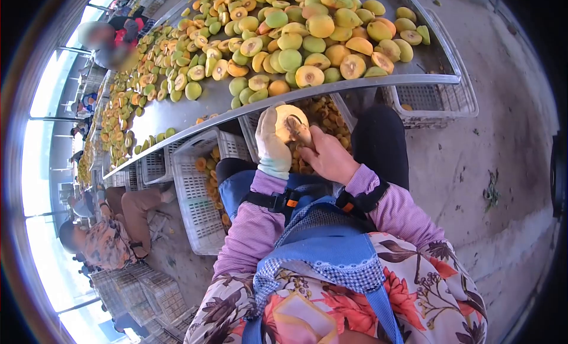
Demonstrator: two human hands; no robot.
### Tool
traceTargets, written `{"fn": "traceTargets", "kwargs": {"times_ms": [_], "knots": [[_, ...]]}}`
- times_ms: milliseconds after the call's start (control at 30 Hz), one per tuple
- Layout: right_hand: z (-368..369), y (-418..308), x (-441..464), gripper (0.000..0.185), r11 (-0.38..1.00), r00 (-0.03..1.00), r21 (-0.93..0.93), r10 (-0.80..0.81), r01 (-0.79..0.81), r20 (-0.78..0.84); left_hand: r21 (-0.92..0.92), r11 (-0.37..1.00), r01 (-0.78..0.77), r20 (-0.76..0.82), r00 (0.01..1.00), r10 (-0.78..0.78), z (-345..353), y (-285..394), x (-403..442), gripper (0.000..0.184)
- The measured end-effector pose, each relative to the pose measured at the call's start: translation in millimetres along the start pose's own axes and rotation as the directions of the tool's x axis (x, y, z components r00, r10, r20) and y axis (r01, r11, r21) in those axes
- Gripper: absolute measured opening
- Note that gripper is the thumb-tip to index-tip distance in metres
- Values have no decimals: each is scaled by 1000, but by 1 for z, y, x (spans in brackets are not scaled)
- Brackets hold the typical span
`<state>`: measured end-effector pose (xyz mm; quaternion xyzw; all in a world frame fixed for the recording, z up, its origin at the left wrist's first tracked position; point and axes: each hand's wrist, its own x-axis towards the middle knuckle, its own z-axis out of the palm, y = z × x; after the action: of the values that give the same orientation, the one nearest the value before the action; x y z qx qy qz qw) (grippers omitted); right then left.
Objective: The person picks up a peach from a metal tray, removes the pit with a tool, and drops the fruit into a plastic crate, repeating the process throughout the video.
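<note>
My left hand (273,144), in a pale glove, is closed around a halved yellow peach (289,113), its cut face turned up. Bare and pinched, my right hand (331,156) grips a small pitting tool (299,131) whose dark curved end rests against the middle of the cut face. How far that end goes into the flesh is hard to make out. Both hands are in front of the near rim of a metal table (355,84), over a crate of orange peach pieces (322,116).
Many green and yellow peaches (290,41), whole and halved, cover the table. White plastic crates (204,225) stand below it, another crate (467,101) at its right end. A seated person (109,240) is at left, another person (109,42) farther up. Stacked crates (148,291) stand lower left.
</note>
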<state>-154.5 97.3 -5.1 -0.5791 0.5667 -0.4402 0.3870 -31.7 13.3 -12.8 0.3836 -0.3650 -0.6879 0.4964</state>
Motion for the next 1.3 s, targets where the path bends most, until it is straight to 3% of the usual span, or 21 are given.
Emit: {"fn": "traceTargets", "kwargs": {"times_ms": [100,233,333,400,467,500,567,633,667,733,767,867,900,1000,1100,1200,1300], "knots": [[-2,-1,3,27,997,998,-58,48,-46,41,73,995,-75,-57,995,79,15,5,-8,31],[1,5,2,27,997,992,-3,73,-73,101,175,960,-219,-75,969,235,22,7,-10,29],[0,8,5,29,998,984,45,43,-52,171,211,970,-123,-12,992,129,13,12,-4,35],[-1,11,6,30,994,976,104,-2,-22,217,196,980,41,116,991,-65,0,17,3,31],[-17,-5,5,28,954,896,146,183,-261,405,273,948,164,269,933,-239,-10,29,10,28],[-22,-12,4,27,913,827,148,263,-379,496,400,896,192,305,894,-328,-17,32,23,29],[-13,-3,5,24,883,855,258,244,-391,458,501,857,-124,331,942,-57,-19,25,24,31],[-10,0,6,23,866,863,305,237,-395,446,100,992,79,191,977,-97,-12,15,11,40],[-11,-2,8,24,867,858,299,238,-399,455,-124,984,130,119,986,-116,-7,11,4,45],[-11,-6,6,24,862,846,290,248,-415,473,-18,998,55,-54,997,-56,-2,-3,-7,49],[-9,-13,1,29,928,897,221,195,-299,397,-74,980,185,-52,981,-189,-8,0,-4,48],[15,11,-1,32,998,986,-46,47,-40,161,-33,989,143,-173,974,-146,-1,-2,-3,42],[16,10,-4,32,992,979,-73,114,-103,171,-69,994,79,-226,970,-93,6,-1,-6,36],[11,1,0,31,972,964,181,101,-148,246,70,997,-42,-319,946,62,14,-3,-4,32],[-1,-13,5,30,921,886,165,270,-351,377,31,999,29,-307,952,-19,16,2,-3,30],[27,23,6,27,992,995,-88,-86,90,53,68,997,37,-313,950,-14,18,6,2,30],[6,-6,11,25,894,883,263,239,-363,405,237,970,-52,-283,951,120,16,3,3,30]]}}
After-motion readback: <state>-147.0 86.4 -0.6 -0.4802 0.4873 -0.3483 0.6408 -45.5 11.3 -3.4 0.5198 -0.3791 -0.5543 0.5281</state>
